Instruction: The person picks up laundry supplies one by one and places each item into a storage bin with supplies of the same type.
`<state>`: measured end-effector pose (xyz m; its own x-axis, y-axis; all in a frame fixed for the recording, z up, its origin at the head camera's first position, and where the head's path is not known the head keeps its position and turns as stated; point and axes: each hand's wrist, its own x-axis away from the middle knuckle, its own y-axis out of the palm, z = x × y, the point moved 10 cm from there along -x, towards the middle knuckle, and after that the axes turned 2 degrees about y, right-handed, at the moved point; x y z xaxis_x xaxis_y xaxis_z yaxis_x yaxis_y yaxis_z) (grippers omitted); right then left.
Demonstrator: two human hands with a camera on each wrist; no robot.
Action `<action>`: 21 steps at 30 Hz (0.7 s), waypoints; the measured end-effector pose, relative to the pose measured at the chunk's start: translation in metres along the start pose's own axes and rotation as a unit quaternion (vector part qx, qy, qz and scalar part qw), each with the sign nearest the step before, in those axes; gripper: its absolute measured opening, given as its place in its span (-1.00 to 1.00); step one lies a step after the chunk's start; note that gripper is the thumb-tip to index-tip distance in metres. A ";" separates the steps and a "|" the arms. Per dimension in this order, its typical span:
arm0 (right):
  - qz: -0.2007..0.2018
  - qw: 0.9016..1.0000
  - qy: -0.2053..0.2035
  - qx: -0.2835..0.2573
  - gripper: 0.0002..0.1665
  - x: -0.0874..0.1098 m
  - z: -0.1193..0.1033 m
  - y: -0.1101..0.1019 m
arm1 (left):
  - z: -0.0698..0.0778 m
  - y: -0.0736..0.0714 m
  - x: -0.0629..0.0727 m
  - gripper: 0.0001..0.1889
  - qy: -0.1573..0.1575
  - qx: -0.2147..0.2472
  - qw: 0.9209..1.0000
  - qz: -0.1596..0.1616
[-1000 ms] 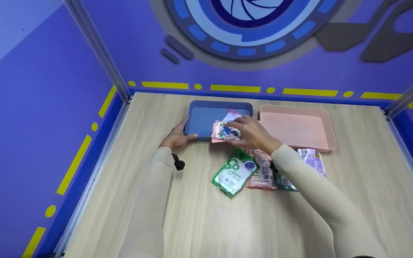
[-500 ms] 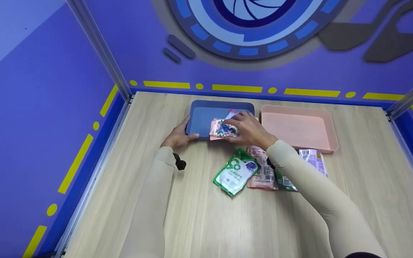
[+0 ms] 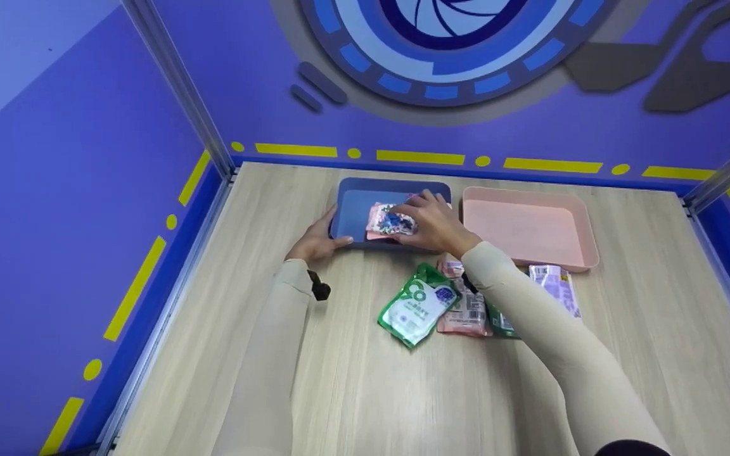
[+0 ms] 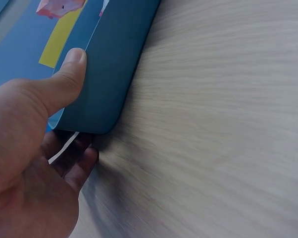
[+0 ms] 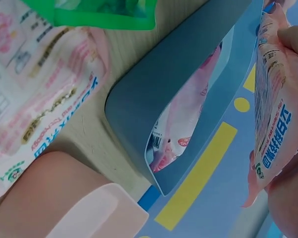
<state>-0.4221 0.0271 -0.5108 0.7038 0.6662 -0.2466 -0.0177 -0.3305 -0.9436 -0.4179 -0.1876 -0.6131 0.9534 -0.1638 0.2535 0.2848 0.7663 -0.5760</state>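
Observation:
My left hand [image 3: 315, 243] grips the front left corner of a blue tray [image 3: 355, 206]. In the left wrist view, the thumb presses the tray's wall [image 4: 109, 74] near the rim while the fingers bend round the corner. Over the tray, my right hand [image 3: 435, 221] pinches a pink pouch [image 3: 383, 223] with a printed flowery face. The right wrist view shows this pouch [image 5: 275, 106] held above the rim, between thumb and fingers. Inside the tray lies another pink and white pouch [image 5: 181, 116], mostly covered by the right hand in the head view.
Right of the blue tray stands a pink tray [image 3: 523, 221]. In front lie a green and white pouch [image 3: 417, 307], a pink pouch [image 3: 466, 310], a second green pouch [image 3: 501, 323] partly under the right sleeve, and a purple pouch [image 3: 555, 285]. Purple panels [image 3: 86, 190] border the table.
My right hand has moved slightly back and left with the pink pouch, from the tray's front edge to over its inside. The left hand keeps its grip on the corner.

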 end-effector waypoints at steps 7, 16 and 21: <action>-0.009 1.000 0.016 0.020 -0.33 -0.006 0.006 0.008 | 0.001 0.000 0.000 0.03 -0.001 -0.003 1.000 0.001; -0.038 0.998 0.049 -0.009 -0.33 -0.014 0.013 0.022 | 0.003 -0.001 0.001 0.02 0.006 -0.007 1.000 0.003; -0.047 0.997 0.065 -0.021 -0.35 -0.021 0.016 0.026 | 0.000 -0.001 0.001 0.01 0.000 -0.001 1.000 0.004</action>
<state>-0.4491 0.0152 -0.5337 0.7872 0.6040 -0.1247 0.0804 -0.3010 -0.9502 -0.4171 -0.1883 -0.6122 0.9558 -0.1574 0.2485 0.2769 0.7660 -0.5801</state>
